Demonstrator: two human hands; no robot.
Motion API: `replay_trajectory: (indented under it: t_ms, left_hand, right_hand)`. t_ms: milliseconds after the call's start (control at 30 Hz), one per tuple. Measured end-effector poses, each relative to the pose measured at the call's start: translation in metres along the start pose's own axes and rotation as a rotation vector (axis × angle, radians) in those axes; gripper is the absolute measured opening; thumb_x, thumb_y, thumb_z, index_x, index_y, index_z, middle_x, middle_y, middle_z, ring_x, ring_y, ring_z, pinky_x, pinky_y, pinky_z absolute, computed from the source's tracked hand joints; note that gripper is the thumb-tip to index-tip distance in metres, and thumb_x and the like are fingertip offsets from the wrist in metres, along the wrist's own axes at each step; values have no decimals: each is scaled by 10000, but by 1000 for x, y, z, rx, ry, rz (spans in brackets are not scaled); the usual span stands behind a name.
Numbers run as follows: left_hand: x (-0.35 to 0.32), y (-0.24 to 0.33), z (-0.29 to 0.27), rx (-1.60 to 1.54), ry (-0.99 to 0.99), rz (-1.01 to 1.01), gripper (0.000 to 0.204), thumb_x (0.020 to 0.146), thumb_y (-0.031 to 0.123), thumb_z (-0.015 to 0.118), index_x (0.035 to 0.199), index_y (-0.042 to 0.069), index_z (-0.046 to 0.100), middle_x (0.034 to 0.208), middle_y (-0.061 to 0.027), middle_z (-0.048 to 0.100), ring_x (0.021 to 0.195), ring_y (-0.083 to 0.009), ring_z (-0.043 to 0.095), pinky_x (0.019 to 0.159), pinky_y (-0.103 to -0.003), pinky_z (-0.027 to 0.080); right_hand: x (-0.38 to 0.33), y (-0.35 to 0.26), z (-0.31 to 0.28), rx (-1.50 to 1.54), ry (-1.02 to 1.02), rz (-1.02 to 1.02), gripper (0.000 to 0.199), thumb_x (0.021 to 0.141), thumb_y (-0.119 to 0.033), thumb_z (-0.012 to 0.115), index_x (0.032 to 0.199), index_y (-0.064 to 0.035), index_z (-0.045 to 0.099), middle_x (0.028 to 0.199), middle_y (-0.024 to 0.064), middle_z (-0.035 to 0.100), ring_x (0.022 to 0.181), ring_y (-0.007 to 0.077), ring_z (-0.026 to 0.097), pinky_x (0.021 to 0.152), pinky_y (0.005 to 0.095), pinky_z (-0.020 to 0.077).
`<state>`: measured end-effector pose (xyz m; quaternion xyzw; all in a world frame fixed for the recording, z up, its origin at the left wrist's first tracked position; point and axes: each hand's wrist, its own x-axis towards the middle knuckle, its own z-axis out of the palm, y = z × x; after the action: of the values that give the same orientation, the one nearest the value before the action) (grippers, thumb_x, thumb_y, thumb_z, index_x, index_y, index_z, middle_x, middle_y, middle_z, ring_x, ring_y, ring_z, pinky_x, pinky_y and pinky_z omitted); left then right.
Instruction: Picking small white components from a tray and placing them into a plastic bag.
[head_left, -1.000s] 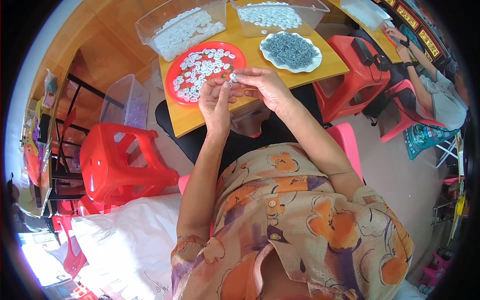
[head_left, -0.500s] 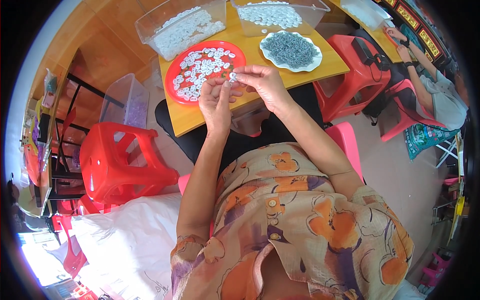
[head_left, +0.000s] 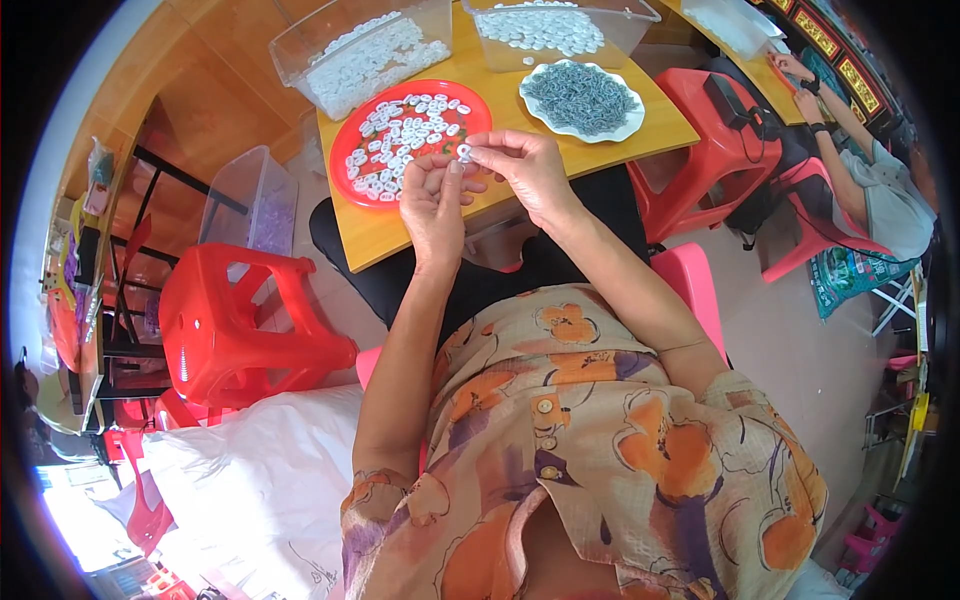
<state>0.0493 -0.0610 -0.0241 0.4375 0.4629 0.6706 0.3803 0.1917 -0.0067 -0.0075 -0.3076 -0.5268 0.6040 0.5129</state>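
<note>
Between my fingertips, over the near edge of the yellow table [head_left: 655, 130], is a small white plastic piece [head_left: 464, 152]. My right hand [head_left: 530, 178] pinches it between thumb and forefinger. My left hand [head_left: 434, 205] is closed on it from the other side, thumb up and fingers curled. Just beyond the left hand lies a round red tray [head_left: 340, 160] with many loose white oval pieces [head_left: 410, 125] on it. To the right, a white scalloped plate [head_left: 628, 128] carries a heap of thin grey metal pieces [head_left: 580, 97], too small to name exactly.
Two clear bins of white pieces, one at far left [head_left: 295, 62] and one at far right [head_left: 628, 38], stand at the back. Red stools are at left [head_left: 215, 320] and right [head_left: 690, 165]. A co-worker's arm [head_left: 840, 165] reaches over another table at upper right.
Hardly anything differs. My hands stay over the table edge with the white piece, and the fingertips have shifted only slightly.
</note>
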Motion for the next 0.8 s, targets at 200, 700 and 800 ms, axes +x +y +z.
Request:
replay_trajectory:
  t_ms: [200, 700, 800]
  left_hand:
    - [-1, 0, 1, 29, 18, -4, 137, 1087, 99, 635, 1163, 15, 557, 962, -100, 784, 809, -125, 751, 691, -236, 527]
    - [2, 0, -3, -32, -40, -127, 166, 1094, 161, 650, 1133, 18, 575, 909, -110, 781, 723, -145, 745, 610, -225, 515]
    - [-1, -1, -2, -68, -25, -127, 164, 1093, 179, 657, 1093, 29, 590, 891, -117, 782, 688, -147, 734, 590, -227, 515]
  right_hand:
    - [-2, 0, 3, -45, 2, 41, 239, 995, -98, 767, 1199, 26, 776, 1088, 70, 789, 962, 100, 692, 837, 257, 542]
    - [-4, -1, 2, 74, 15, 55, 185, 978, -109, 792, 1128, -4, 771, 1031, 32, 771, 894, 74, 673, 805, 234, 527]
    - [-2, 3, -3, 58, -21, 54, 148, 978, -90, 787, 1094, -15, 734, 1002, 22, 751, 882, 69, 667, 824, 246, 544]
